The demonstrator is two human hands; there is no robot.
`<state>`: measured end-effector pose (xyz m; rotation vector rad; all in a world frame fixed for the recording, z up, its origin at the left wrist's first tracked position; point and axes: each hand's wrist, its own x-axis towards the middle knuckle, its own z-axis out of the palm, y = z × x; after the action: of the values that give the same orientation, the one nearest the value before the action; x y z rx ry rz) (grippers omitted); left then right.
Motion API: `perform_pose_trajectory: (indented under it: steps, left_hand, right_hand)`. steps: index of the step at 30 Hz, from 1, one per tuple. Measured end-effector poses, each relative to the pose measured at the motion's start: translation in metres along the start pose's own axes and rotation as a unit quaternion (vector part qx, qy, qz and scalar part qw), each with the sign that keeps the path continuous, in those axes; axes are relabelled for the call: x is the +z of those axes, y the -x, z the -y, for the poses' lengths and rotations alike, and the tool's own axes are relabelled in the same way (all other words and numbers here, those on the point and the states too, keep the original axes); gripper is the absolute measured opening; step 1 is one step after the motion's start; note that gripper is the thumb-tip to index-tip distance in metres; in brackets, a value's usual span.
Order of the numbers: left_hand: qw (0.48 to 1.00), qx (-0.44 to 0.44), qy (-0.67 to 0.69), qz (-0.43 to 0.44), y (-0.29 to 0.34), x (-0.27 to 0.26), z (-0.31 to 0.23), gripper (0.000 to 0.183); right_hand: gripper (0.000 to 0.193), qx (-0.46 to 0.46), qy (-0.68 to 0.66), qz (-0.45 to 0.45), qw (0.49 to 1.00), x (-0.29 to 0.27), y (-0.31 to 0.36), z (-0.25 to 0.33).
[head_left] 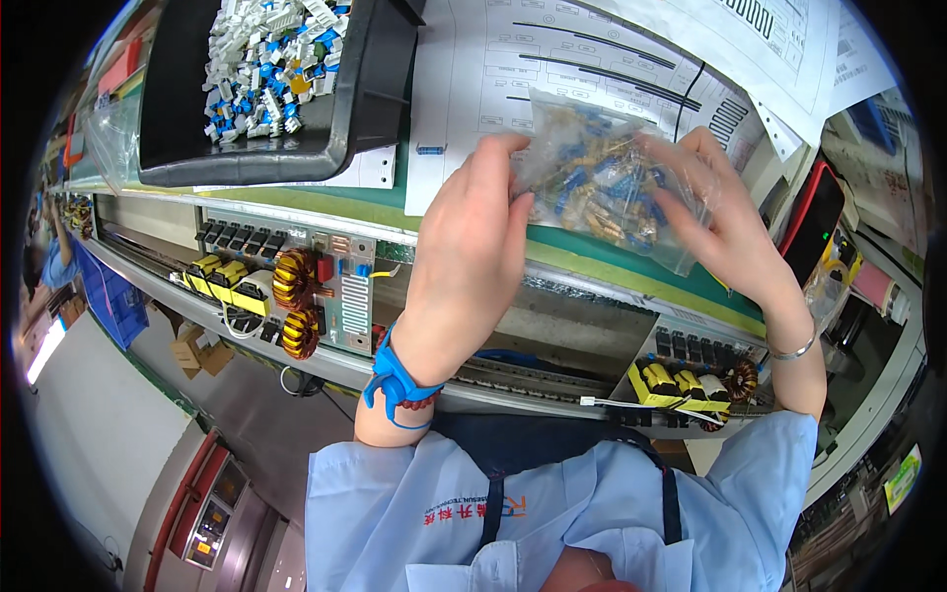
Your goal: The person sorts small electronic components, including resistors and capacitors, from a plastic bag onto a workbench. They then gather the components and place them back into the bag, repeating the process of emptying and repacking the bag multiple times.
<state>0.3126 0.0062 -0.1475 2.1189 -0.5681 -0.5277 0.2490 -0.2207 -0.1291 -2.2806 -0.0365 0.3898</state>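
Observation:
A clear plastic bag point(604, 183) full of small blue and tan electronic parts is held up over the green bench mat between both hands. My left hand point(472, 252) pinches the bag's left edge; a blue wrist strap point(395, 380) circles that wrist. My right hand point(718, 219) grips the bag's right side, fingers spread over the plastic, a thin bracelet on its wrist. Below the hands a circuit board point(296, 286) with copper coils and yellow transformers rests on the conveyor rail.
A black bin point(365, 89) of white and blue connectors stands at the upper left. Printed paper sheets point(493, 59) lie behind the bag. A second circuit board point(695, 380) sits lower right. A red-edged phone point(814, 222) lies at right. One loose blue part point(429, 150) lies on the mat.

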Motion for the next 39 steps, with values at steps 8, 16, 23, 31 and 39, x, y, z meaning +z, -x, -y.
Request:
perform_pose_trajectory:
  steps: [8, 16, 23, 31, 39]
  left_hand:
    - [0.998, 0.037, -0.038, -0.012, -0.003, 0.001, -0.005, 0.041]
    - [0.999, 0.036, -0.026, 0.003, -0.002, 0.009, -0.006, 0.045]
    - [1.000, 0.019, -0.010, -0.001, 0.000, 0.007, -0.007, 0.043]
    - [1.000, -0.009, 0.018, -0.014, -0.001, 0.005, -0.006, 0.038]
    - [1.000, 0.001, 0.005, -0.022, -0.002, 0.004, -0.002, 0.039]
  right_hand:
    - [0.027, -0.036, -0.014, 0.010, 0.999, 0.000, -0.001, 0.000]
    - [0.024, -0.057, -0.021, 0.045, 0.997, 0.004, -0.008, 0.007]
    - [0.012, -0.036, -0.036, 0.058, 0.997, -0.004, 0.002, 0.000]
    - [0.022, -0.020, -0.032, 0.028, 0.999, 0.002, -0.003, 0.008]
    - [0.031, -0.050, -0.031, 0.062, 0.996, -0.004, -0.003, -0.003]
